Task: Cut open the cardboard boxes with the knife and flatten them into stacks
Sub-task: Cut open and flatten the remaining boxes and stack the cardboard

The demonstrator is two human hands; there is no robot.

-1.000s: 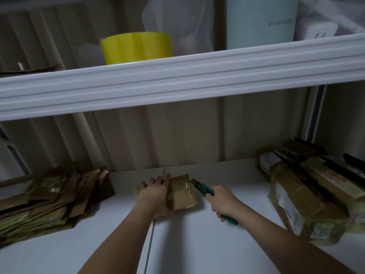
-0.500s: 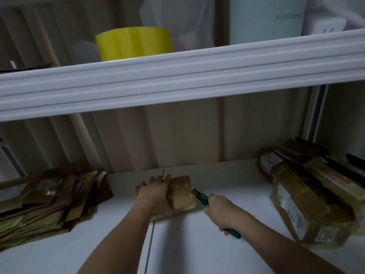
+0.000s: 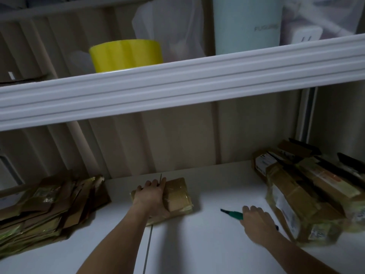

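A small brown cardboard box wrapped in clear tape lies on the white tabletop near the back wall. My left hand grips its left part, fingers over the far edge and thumb across the top. To the right, my right hand holds the green-handled knife low on the tabletop, its dark tip pointing left, well apart from the box. The hand hides most of the handle.
A stack of flattened cardboard lies at the left. A pile of taped boxes with labels sits at the right. A white shelf edge runs overhead, carrying a yellow roll and a pale container.
My right hand has drawn the knife away from the box's right side, moving right and down to the tabletop. My left hand stays on the box.
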